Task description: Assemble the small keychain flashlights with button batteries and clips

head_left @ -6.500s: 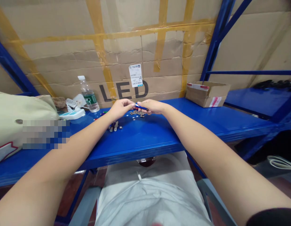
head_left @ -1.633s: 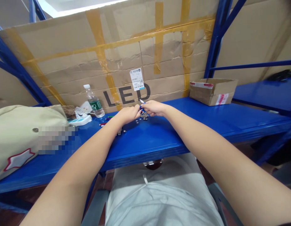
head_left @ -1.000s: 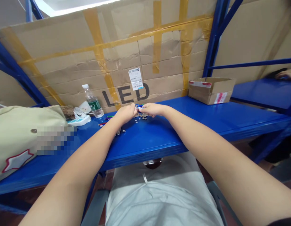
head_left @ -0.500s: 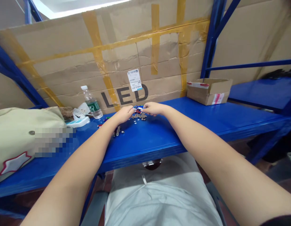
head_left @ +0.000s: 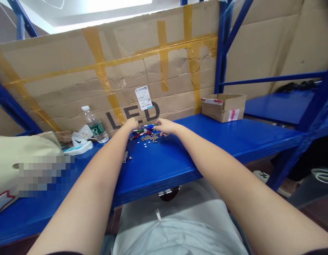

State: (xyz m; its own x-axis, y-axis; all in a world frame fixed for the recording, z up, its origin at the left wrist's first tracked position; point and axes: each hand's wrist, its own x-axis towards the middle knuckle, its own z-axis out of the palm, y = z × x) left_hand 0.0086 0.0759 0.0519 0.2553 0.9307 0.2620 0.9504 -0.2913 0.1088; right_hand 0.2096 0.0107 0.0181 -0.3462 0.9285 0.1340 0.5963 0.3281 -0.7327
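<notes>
Pens: far on the bench, between both hands
Left hand: at the pens, cannot tell how its fingers are
Right hand: fingers spread wide, holding nothing
Round bits: beside the pens

Just in front of the brown cardboard panel printed "LED", below its last two letters, a slim blue pen-shaped stick lies flat, roughly parallel to the panel. A thin red stick and a thin green stick lie flat to its left, close together. A loose heap of small round dull-metal discs sits a little farther out from the panel, with a few strays scattered on its near side. Some short silvery metal cylinders lie farther still from the panel, to the left.
</notes>
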